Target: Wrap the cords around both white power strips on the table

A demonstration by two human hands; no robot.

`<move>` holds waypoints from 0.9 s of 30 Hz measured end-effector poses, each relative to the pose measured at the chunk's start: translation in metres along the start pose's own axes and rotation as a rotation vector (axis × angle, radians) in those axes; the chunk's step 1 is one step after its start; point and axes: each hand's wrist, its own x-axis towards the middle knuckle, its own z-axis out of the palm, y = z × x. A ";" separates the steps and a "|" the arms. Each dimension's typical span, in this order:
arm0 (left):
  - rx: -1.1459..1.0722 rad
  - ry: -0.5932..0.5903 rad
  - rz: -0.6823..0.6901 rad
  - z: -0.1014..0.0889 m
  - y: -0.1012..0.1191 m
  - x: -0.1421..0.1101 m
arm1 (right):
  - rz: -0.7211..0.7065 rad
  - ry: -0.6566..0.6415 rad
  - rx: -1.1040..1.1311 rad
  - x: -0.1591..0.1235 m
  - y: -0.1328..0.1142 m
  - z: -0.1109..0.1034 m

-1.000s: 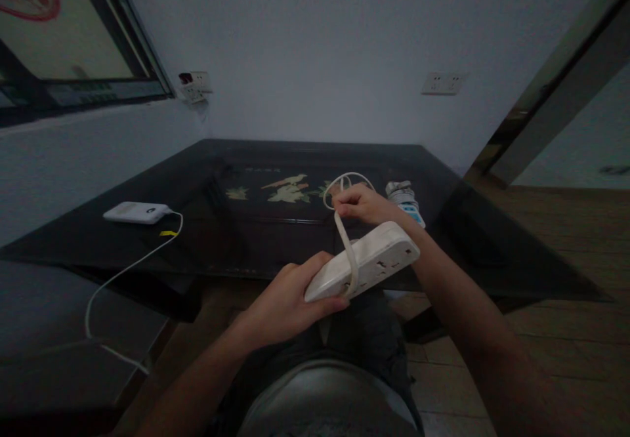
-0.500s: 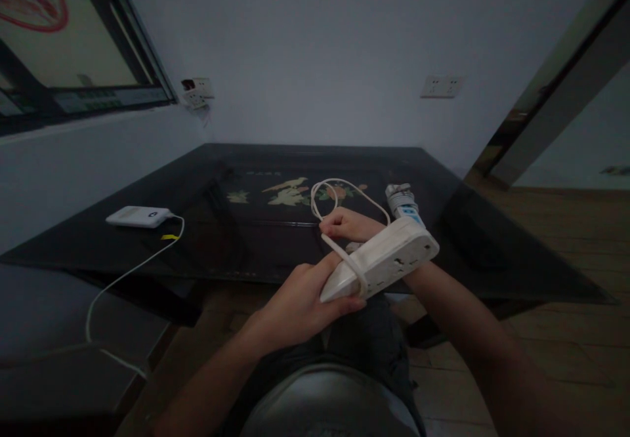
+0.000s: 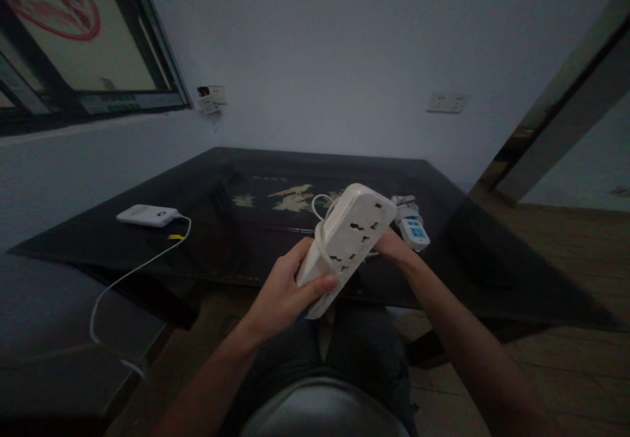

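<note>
My left hand (image 3: 288, 289) grips the lower end of a white power strip (image 3: 357, 240), its thumb across the socket face. The strip is tilted, sockets toward me, above the front part of a dark table (image 3: 236, 253). Its white cord (image 3: 322, 243) wraps once around the strip's middle, and a thin loop shows behind it. Behind the strip's right side is my right hand (image 3: 386, 243); the strip hides its fingers. Just right of that hand, a second power strip (image 3: 414, 230) with blue sockets and a bundled cord lies on the table.
A white device (image 3: 148, 215) with a cable (image 3: 128, 273) hanging off the front edge lies at the table's left. A yellow tag (image 3: 176, 236) is by the cable. Wall sockets (image 3: 447, 102) sit above the table's back edge, and a window (image 3: 98, 37) is at left.
The power strip has turned more upright, its sockets now facing me. My right hand, earlier closed on the cord beyond the strip, has moved right and behind it. The cord loop shows less.
</note>
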 end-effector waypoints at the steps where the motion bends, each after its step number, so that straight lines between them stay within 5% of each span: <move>1: -0.023 0.025 -0.006 -0.004 -0.001 0.003 | 0.005 -0.011 0.033 -0.002 -0.004 0.003; 5: -0.072 0.177 -0.040 -0.025 -0.008 0.020 | -0.027 -0.058 0.040 -0.011 -0.033 0.014; 9: -0.064 0.290 -0.052 -0.048 -0.020 0.037 | -0.090 0.027 0.054 -0.015 -0.062 0.019; 19: 0.024 0.321 -0.082 -0.085 -0.042 0.038 | 0.089 0.200 0.020 -0.018 -0.065 -0.006; 27: 0.211 0.281 -0.067 -0.086 -0.050 0.044 | 0.032 0.235 -0.236 -0.035 -0.087 -0.024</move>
